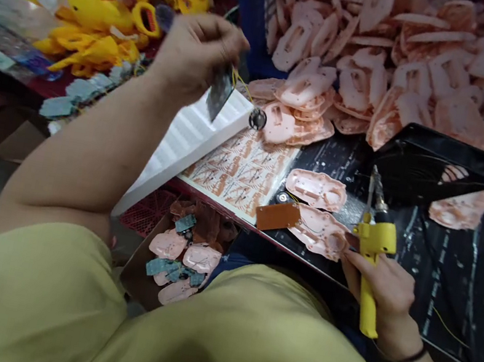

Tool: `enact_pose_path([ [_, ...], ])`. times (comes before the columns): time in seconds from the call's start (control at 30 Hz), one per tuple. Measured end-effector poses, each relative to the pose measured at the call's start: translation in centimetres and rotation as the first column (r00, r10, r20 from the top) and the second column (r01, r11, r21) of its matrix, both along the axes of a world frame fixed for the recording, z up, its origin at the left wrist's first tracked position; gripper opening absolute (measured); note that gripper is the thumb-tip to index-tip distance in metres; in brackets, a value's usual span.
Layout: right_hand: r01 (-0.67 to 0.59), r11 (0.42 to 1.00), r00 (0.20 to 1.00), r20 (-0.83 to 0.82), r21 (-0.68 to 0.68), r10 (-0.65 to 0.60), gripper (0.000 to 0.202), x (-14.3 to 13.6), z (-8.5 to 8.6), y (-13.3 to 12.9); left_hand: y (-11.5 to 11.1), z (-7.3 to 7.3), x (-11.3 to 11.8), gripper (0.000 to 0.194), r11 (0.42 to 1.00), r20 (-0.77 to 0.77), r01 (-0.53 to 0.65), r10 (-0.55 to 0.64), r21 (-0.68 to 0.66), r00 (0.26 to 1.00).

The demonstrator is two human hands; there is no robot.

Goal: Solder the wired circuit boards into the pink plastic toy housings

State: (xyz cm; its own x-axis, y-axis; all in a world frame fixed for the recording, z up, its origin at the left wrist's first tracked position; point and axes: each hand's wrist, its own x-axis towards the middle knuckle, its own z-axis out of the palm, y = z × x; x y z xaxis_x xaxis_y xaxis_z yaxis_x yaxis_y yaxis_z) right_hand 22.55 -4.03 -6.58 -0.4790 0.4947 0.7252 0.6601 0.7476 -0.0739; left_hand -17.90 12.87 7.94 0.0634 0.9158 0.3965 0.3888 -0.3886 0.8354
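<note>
My left hand point(191, 57) is raised over a white foam tray point(204, 130), its fingers pinched on a dark circuit board point(219, 96). Yellow wires trail from the board, and a small round speaker point(257, 119) hangs beside the tray's corner. In my right hand point(387, 288) is a yellow soldering gun point(375, 239), its metal tip pointing up and away. That hand's fingertips reach the end of a pink plastic shell point(320, 231) at the table edge. An orange-brown board point(277, 216) overlaps this shell, with a second shell point(315, 189) just behind.
Pink shells point(305, 89) are heaped at the back. A black fan-like housing point(432, 164) stands on the right. Printed sheets point(243, 172) lie beside the tray. Yellow toy parts point(98, 12) fill the far left. Below the edge, a box point(139, 272) holds shells and boards.
</note>
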Motion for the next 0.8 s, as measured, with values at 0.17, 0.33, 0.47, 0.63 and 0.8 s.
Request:
enact_pose_path([
  [0.17, -0.028, 0.999, 0.998, -0.05, -0.018, 0.027, 0.027, 0.0, -0.2, -0.1, -2.9, -3.7, 9.2, 0.027, 0.829, -0.263, 0.302, -0.459, -0.471, 0.849],
  [0.33, -0.042, 0.999, 0.997, -0.068, -0.012, 0.041, 0.027, 0.0, -0.2, -0.2, -3.5, -6.6, 13.8, 0.017, 0.862, -0.58, 0.205, -0.47, -0.464, 0.665],
  [0.47, -0.052, 0.998, 0.995, -0.092, -0.032, 0.049, 0.026, 0.0, -0.1, -0.2, -3.2, -8.2, 14.6, 0.014, 0.859, -0.606, 0.188, -0.475, -0.476, 0.637],
  [0.63, -0.117, 0.989, 0.963, -0.253, -0.086, 0.092, 0.028, 1.0, 1.5, -0.6, -3.2, -8.9, 15.1, 0.01, 0.826, -0.562, 0.291, -0.547, -0.482, 0.621],
  [0.8, -0.125, 0.979, 0.964, -0.253, -0.163, 0.081, 0.041, 3.9, 3.6, -1.7, -3.7, -8.7, 15.7, 0.013, 0.817, -0.537, 0.326, -0.563, -0.476, 0.628],
])
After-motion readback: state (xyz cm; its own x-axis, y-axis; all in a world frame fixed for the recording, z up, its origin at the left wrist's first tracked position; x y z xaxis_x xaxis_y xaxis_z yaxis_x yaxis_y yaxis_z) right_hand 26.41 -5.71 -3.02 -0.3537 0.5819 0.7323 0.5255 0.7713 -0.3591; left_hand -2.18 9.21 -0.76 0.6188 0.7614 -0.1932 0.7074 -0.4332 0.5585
